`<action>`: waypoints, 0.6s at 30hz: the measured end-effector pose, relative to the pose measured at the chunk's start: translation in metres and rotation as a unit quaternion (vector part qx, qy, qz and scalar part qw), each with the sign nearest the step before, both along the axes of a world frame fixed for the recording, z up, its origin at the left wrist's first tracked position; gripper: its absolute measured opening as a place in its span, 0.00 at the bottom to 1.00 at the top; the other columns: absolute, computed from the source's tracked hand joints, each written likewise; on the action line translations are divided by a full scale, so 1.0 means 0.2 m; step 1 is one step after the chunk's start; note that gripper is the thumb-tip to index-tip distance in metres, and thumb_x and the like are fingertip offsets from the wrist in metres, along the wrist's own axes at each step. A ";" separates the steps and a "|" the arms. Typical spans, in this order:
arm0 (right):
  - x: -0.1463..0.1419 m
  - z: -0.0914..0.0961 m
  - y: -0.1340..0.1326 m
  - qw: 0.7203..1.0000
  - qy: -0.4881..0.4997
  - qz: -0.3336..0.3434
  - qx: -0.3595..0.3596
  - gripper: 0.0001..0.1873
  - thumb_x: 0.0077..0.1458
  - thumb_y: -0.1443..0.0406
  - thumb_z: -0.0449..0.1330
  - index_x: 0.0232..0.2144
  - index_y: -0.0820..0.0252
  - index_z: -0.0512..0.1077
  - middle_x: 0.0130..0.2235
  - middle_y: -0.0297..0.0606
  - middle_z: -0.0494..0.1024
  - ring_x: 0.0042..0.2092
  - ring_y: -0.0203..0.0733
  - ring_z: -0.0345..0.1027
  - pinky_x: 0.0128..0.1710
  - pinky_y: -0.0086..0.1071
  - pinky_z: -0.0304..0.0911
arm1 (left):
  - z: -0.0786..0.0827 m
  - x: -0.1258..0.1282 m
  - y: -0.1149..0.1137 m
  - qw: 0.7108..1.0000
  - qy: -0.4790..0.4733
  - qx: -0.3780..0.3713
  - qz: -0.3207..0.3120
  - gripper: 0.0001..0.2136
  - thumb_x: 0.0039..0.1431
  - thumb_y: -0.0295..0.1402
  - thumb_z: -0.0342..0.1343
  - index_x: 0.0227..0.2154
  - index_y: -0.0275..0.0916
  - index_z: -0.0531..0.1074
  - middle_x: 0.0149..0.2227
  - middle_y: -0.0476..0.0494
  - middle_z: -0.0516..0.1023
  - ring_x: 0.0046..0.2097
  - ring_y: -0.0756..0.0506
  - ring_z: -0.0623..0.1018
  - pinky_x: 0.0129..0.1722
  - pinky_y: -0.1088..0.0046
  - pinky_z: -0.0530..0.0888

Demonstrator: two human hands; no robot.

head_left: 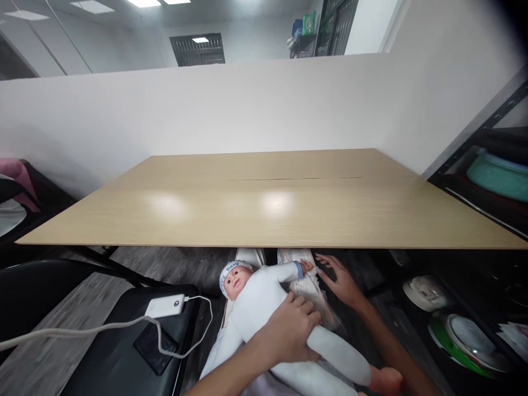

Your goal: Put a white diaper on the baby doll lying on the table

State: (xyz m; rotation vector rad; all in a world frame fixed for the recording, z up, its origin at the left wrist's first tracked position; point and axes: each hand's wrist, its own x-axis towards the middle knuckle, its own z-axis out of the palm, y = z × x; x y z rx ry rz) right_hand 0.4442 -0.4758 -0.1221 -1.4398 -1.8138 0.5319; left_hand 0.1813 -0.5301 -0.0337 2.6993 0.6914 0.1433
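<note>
A baby doll (264, 297) in a white suit and a printed cap lies on its back across the lap, below the table's front edge. My left hand (292, 330) is wrapped round the doll's body at hip height, fingers curled over it. To the right, my right hand (336, 278) is held open with fingers stretched out, close to the doll's small hand. Under the doll's outstretched arm is a white diaper (311, 283), near my right fingertips; I cannot tell whether they touch it.
A wooden table (247, 209) spans the view ahead. On a black chair (111, 341) at the left lie a white power bank (165, 306) with a cable and a dark phone (155, 347). Dark shelves at the right hold a teal container (499, 175) and a green-rimmed dish (449, 346).
</note>
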 end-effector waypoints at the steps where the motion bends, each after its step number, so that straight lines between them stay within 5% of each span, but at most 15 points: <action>1: -0.04 0.10 0.00 0.998 -0.024 0.052 0.000 0.25 0.67 0.55 0.58 0.63 0.51 0.67 0.60 0.44 0.73 0.60 0.50 0.68 0.62 0.48 0.65 | 0.00 0.00 0.00 1.000 -0.002 -0.003 -0.002 0.24 0.53 0.52 0.67 0.44 0.41 0.72 0.44 0.42 0.79 0.48 0.38 0.76 0.52 0.59 0.66; 4: -0.19 0.33 0.04 0.978 -0.088 0.191 -0.010 0.32 0.64 0.55 0.62 0.68 0.50 0.63 0.64 0.45 0.70 0.65 0.53 0.64 0.66 0.48 0.61 | 0.01 -0.01 -0.01 1.000 -0.008 -0.014 -0.003 0.22 0.53 0.52 0.67 0.44 0.43 0.74 0.43 0.42 0.78 0.48 0.38 0.75 0.54 0.59 0.66; 8: -0.43 0.39 0.15 0.940 -0.172 0.292 -0.035 0.33 0.61 0.59 0.64 0.67 0.55 0.64 0.63 0.47 0.73 0.64 0.55 0.65 0.65 0.49 0.60 | 0.03 -0.02 -0.02 1.000 -0.003 -0.017 0.015 0.22 0.52 0.50 0.69 0.43 0.41 0.74 0.42 0.44 0.77 0.48 0.39 0.74 0.57 0.57 0.67; 13: -0.67 0.41 0.24 0.922 -0.205 0.328 -0.019 0.18 0.60 0.66 0.61 0.52 0.60 0.73 0.50 0.45 0.79 0.51 0.51 0.72 0.55 0.44 0.66 | 0.14 -0.08 -0.07 0.996 -0.061 -0.037 0.056 0.23 0.55 0.43 0.69 0.50 0.39 0.72 0.49 0.38 0.76 0.52 0.36 0.74 0.56 0.55 0.72; 16: -0.73 0.49 0.19 0.943 -0.128 0.306 -0.012 0.20 0.58 0.68 0.59 0.54 0.58 0.71 0.52 0.44 0.79 0.53 0.51 0.71 0.56 0.43 0.64 | 0.16 -0.21 -0.16 0.977 -0.205 -0.037 0.051 0.28 0.60 0.44 0.66 0.60 0.43 0.66 0.57 0.36 0.74 0.59 0.37 0.73 0.61 0.57 0.72; 18: -0.74 0.55 0.11 0.960 -0.048 0.274 -0.031 0.24 0.54 0.70 0.58 0.55 0.56 0.70 0.53 0.42 0.78 0.54 0.49 0.71 0.56 0.41 0.64 | 0.11 -0.35 -0.23 0.944 -0.326 0.017 0.041 0.21 0.65 0.46 0.61 0.57 0.46 0.67 0.50 0.41 0.77 0.53 0.41 0.77 0.62 0.58 0.71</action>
